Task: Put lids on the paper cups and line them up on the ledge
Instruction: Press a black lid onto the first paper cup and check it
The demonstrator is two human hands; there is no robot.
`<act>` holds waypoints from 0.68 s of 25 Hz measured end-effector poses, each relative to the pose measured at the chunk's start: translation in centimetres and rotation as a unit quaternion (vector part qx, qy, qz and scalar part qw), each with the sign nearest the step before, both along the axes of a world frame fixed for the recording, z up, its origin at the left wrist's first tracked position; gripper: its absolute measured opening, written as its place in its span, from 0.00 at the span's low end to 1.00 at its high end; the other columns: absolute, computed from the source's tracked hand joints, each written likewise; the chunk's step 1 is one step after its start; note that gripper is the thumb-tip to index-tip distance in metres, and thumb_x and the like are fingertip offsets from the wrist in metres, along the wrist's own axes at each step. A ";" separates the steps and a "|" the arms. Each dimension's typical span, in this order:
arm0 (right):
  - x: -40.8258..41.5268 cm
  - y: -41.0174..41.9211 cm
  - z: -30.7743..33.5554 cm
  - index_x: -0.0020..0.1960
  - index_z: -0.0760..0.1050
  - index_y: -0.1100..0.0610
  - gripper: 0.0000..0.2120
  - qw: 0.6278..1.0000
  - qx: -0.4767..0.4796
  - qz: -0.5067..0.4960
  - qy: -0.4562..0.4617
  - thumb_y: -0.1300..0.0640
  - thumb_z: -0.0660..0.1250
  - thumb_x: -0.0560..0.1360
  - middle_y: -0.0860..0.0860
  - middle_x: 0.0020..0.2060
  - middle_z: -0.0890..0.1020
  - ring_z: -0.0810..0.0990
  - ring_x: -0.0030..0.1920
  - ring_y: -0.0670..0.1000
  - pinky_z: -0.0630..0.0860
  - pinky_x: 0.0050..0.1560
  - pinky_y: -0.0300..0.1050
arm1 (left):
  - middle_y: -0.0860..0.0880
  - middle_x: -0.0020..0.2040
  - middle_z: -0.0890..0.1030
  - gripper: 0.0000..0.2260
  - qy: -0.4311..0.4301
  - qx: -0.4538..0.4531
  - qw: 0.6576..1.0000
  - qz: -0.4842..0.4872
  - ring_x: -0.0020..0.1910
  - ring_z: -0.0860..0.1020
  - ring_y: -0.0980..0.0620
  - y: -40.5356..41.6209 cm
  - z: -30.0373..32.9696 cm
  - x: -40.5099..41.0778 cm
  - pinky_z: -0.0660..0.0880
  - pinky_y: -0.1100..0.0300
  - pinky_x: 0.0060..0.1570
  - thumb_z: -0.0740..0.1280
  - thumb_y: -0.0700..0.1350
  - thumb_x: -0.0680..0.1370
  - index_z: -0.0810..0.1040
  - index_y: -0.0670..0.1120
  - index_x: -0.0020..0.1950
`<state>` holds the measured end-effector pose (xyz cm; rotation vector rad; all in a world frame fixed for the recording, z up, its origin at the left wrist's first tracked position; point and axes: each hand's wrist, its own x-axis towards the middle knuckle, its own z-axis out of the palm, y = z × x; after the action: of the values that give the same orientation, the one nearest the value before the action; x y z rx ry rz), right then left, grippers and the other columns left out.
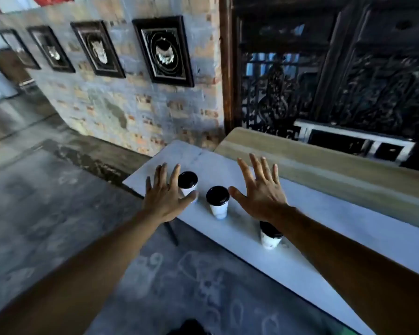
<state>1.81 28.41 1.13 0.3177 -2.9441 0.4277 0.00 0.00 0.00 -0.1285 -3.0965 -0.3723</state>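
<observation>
White ledge [227,170]: three lidded cups; nearest cup [270,238] half hidden by right forearm. Left hand [165,197], right hand [261,189] grip wide, empty.

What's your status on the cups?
Left hand and right hand open, holding nothing. Three cups lidded, upright on ledge. Right forearm partly hides nearest cup.

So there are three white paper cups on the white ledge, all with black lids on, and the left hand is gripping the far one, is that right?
Not quite. The head view shows the left hand open with fingers spread beside the far cup, not gripping it. The rest holds: three white paper cups with black lids stand on the white ledge, the middle cup and the near cup included.
</observation>
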 end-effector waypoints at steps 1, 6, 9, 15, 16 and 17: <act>-0.4 -1.3 -0.9 0.83 0.41 0.46 0.40 1.000 0.006 0.007 -0.013 0.29 0.48 0.78 0.56 0.83 0.43 0.40 0.82 0.61 0.36 0.80 0.63 | 0.43 0.86 0.42 0.52 -0.019 -0.009 1.000 0.005 0.84 0.41 0.43 -0.8 -1.0 -0.1 0.45 0.35 0.79 0.47 0.82 0.67 0.39 0.55 0.84; -4.9 -7.0 -5.3 0.82 0.47 0.49 0.39 0.999 -0.003 0.013 -0.052 0.35 0.57 0.78 0.57 0.83 0.48 0.44 0.82 0.61 0.39 0.80 0.62 | 0.40 0.85 0.46 0.57 -0.069 0.015 0.997 0.031 0.84 0.45 0.40 -5.9 -8.8 -4.1 0.52 0.36 0.79 0.66 0.77 0.68 0.42 0.51 0.84; -9.6 -10.9 -7.3 0.82 0.51 0.51 0.39 0.997 -0.009 -0.013 -0.071 0.40 0.63 0.78 0.59 0.82 0.52 0.48 0.82 0.63 0.43 0.81 0.62 | 0.38 0.84 0.50 0.56 -0.095 0.078 0.992 0.019 0.84 0.49 0.39 -9.2 -13.2 -8.7 0.56 0.39 0.78 0.74 0.70 0.68 0.46 0.49 0.84; -15.0 -17.1 -9.5 0.78 0.63 0.57 0.36 0.989 -0.030 -0.069 -0.125 0.50 0.72 0.74 0.63 0.77 0.62 0.59 0.77 0.66 0.53 0.78 0.62 | 0.38 0.82 0.58 0.53 -0.179 0.132 0.974 -0.050 0.82 0.56 0.38 -11.9 -18.2 -15.0 0.60 0.44 0.78 0.78 0.61 0.70 0.52 0.42 0.83; -15.4 -17.7 -9.8 0.77 0.64 0.57 0.36 0.987 -0.040 -0.078 -0.135 0.52 0.72 0.73 0.63 0.77 0.63 0.61 0.76 0.66 0.57 0.77 0.61 | 0.38 0.82 0.60 0.52 -0.181 0.135 0.972 -0.062 0.81 0.58 0.38 -12.0 -18.6 -16.0 0.61 0.45 0.77 0.78 0.60 0.71 0.53 0.41 0.83; -15.6 -18.3 -9.9 0.77 0.65 0.56 0.35 0.985 -0.046 -0.082 -0.146 0.52 0.72 0.73 0.62 0.77 0.63 0.62 0.76 0.65 0.63 0.75 0.61 | 0.38 0.81 0.61 0.51 -0.190 0.140 0.969 -0.071 0.81 0.59 0.38 -12.0 -18.9 -16.9 0.62 0.46 0.77 0.78 0.59 0.71 0.54 0.40 0.83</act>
<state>-13.75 10.10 -8.82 -0.0009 -3.1851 0.6321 -16.91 -11.98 -18.94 -0.3083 -3.3642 -0.9385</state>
